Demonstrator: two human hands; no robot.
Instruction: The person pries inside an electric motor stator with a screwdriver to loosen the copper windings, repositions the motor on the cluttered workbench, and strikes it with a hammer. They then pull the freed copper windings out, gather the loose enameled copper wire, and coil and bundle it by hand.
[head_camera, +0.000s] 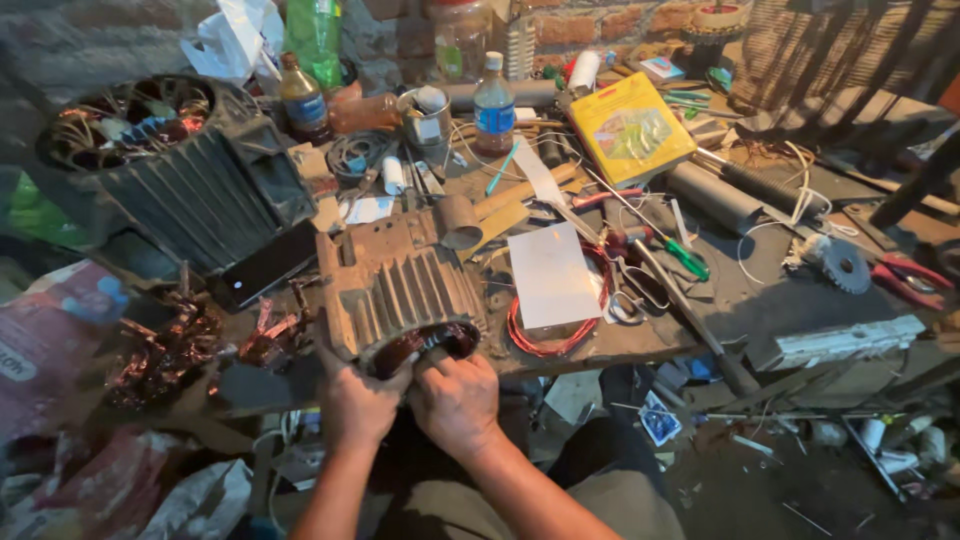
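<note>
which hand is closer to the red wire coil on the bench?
Right. The right hand works at the finned motor housing opening, just left of the red wire coil. The left hand sits farther left, beyond it.

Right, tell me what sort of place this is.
Most likely a small motor repair workshop. Both hands, left hand and right hand, work at a finned motor housing with copper windings. A larger stator sits behind it, amid a red wire coil and screwdriver on the cluttered bench.

Both hands low and close together, left (358, 402) and right (455, 400), fingers curled forward, forearms bare.
</note>
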